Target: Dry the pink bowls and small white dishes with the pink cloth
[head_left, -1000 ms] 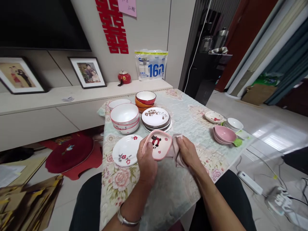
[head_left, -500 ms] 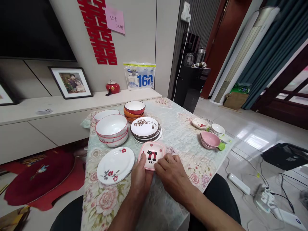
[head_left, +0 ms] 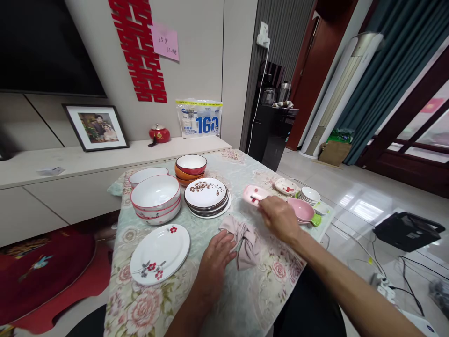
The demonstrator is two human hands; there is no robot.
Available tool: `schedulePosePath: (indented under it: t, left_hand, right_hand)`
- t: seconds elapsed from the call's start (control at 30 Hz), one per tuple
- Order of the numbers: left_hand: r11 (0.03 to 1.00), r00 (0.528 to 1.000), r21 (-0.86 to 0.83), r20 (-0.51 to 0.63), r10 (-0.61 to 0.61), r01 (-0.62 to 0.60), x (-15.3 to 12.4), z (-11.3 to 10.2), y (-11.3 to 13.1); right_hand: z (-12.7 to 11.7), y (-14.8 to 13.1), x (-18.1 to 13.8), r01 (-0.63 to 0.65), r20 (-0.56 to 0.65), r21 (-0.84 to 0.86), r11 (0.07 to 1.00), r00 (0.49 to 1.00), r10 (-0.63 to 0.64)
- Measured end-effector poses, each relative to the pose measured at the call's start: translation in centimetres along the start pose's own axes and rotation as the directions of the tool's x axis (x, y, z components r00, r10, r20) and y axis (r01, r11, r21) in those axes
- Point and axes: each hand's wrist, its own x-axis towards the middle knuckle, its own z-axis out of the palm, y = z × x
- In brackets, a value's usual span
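My right hand point(head_left: 278, 216) grips a small pink dish point(head_left: 255, 194) by its near edge, tilted above the table and slightly blurred. Close to my left hand point(head_left: 218, 252) lies a crumpled pinkish-grey cloth point(head_left: 242, 239); the hand holds nothing, with its fingers stretched out. Left of it rests a white oval plate with red flowers point(head_left: 160, 252). Beyond the cloth is a stack of brown-rimmed plates point(head_left: 206, 193). Just past my right hand sit pink bowls point(head_left: 300, 208) with a green handle, partly covered by the hand.
Large white bowls point(head_left: 156, 193) and a stack of red and orange bowls point(head_left: 191, 164) stand at the back left. Small white bowls point(head_left: 310, 194) and a patterned dish point(head_left: 286, 186) sit near the right edge. A floral tablecloth point(head_left: 147, 311) covers the table.
The pink dish has left my left hand and moved right and away in my right hand. My left hand has let go, and the cloth now shows fully. The view has shifted slightly.
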Motion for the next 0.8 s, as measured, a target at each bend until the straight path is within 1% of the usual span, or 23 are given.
schedulePosePath:
  t: [0.03,0.1,0.13,0.17,0.2,0.3,0.4,0.5,0.63,0.8]
  left_hand:
    - [1.000,1.000,0.027,-0.001,0.001,-0.001,0.0,0.0,-0.1]
    - [0.998,1.000,0.059,0.012,0.002,-0.003,0.0,-0.1,-0.2]
    - [0.998,1.000,0.070,0.014,0.002,-0.003,0.0,-0.1,-0.3]
    - [0.997,1.000,0.080,0.015,0.002,-0.004,0.1,-0.1,-0.4]
    - [0.996,1.000,0.087,0.015,0.001,-0.002,0.2,-0.2,-0.5]
    - [0.994,1.000,0.105,0.019,-0.001,-0.001,0.5,-0.3,-0.7]
    - [0.992,1.000,0.123,0.026,-0.001,-0.002,0.7,-0.3,-0.8]
    - [0.990,1.000,0.142,0.028,0.000,-0.004,0.7,-0.3,-0.8]
    - [0.988,1.000,0.155,0.025,-0.006,0.002,0.7,-0.2,-0.6]
    - [0.986,1.000,0.165,0.029,-0.009,0.004,0.8,-0.1,-0.4]
  right_hand:
    - [0.0,2.1,0.7,-0.073,0.039,-0.035,0.997,0.996,0.075]
    - [0.1,5.9,1.9,-0.198,0.118,-0.123,0.972,0.970,0.213]
    - [0.3,7.6,2.4,-0.263,0.155,-0.176,0.949,0.944,0.290]
    - [0.4,9.1,2.8,-0.330,0.207,-0.232,0.915,0.902,0.378]
    - [0.6,10.4,3.1,-0.368,0.216,-0.262,0.892,0.879,0.425]
    - [1.4,12.8,3.7,-0.416,0.247,-0.302,0.858,0.835,0.492]
    - [2.6,14.0,4.1,-0.435,0.287,-0.324,0.840,0.801,0.526]
    - [3.7,14.4,4.3,-0.440,0.322,-0.342,0.830,0.775,0.543]
    - [4.9,14.6,4.4,-0.434,0.351,-0.360,0.826,0.757,0.551]
    - [5.6,14.7,4.3,-0.435,0.379,-0.377,0.817,0.732,0.565]
